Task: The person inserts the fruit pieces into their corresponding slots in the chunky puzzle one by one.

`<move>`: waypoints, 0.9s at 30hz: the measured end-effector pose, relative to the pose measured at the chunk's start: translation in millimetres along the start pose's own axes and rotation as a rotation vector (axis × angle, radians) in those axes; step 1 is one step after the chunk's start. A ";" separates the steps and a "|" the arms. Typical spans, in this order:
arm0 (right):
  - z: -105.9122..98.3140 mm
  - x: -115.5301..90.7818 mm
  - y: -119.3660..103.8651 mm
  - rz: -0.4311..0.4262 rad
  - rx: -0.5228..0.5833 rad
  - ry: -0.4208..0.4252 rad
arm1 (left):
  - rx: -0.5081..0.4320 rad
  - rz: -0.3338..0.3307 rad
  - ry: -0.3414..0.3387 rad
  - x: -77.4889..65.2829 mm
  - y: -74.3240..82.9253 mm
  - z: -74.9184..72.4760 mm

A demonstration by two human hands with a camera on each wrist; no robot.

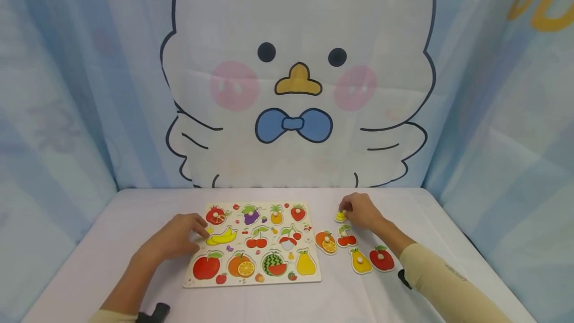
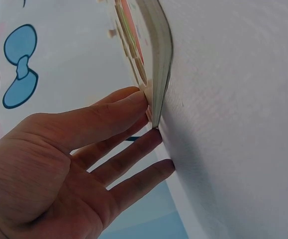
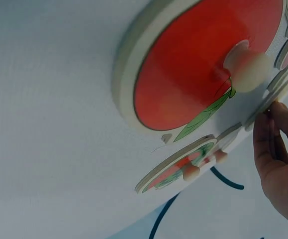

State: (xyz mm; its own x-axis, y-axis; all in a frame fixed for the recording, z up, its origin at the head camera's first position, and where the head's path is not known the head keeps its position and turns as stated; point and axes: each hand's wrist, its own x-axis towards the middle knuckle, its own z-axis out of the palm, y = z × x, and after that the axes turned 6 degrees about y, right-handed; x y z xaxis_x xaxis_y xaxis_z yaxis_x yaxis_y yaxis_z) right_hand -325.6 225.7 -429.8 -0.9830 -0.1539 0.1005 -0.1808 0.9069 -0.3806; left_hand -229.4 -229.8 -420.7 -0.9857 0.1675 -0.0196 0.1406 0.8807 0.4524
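Observation:
A wooden fruit puzzle board (image 1: 251,281) lies on the white table. My left hand (image 1: 178,236) is at its left edge. In the left wrist view, the thumb (image 2: 109,117) touches the board's edge near a corner, and the other fingers stretch out fairly straight beside it. Just beyond the board's right side, my right hand (image 1: 360,211) pinches a small yellow piece (image 1: 341,217), which looks like the banana; the fingers partly cover it. Close to that hand lie knobbed pieces: cherries (image 1: 347,237), an orange (image 1: 326,243), a pear (image 1: 360,261) and a red apple (image 1: 381,258).
Knobbed pomegranate (image 1: 215,216), grapes (image 1: 250,215), pineapple (image 1: 276,215) and strawberry (image 1: 298,213) pieces sit along the board's top row. In the right wrist view, a red and green piece (image 3: 176,169) lies beyond the apple. A cartoon-printed curtain (image 1: 296,163) hangs behind the table.

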 end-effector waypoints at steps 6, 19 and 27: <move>5.3 -0.8 -10.7 -0.056 0.042 0.047 | 0.001 0.004 0.002 -0.7 -0.5 0.2; 19.3 -10.2 -63.6 -0.234 0.139 0.020 | 0.004 -0.008 0.001 -0.6 -2.9 -0.1; 35.7 -12.4 -90.3 -0.375 0.169 -0.027 | 0.007 0.015 0.004 0.1 -3.6 -0.1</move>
State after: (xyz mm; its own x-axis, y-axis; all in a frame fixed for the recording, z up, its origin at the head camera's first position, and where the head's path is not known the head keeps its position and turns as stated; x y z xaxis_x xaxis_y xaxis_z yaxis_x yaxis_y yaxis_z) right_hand -298.3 131.8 -429.4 -0.8479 -0.4741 0.2374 -0.5275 0.7090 -0.4681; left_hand -230.0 -233.0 -422.2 -0.9838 0.1791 -0.0090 0.1563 0.8811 0.4464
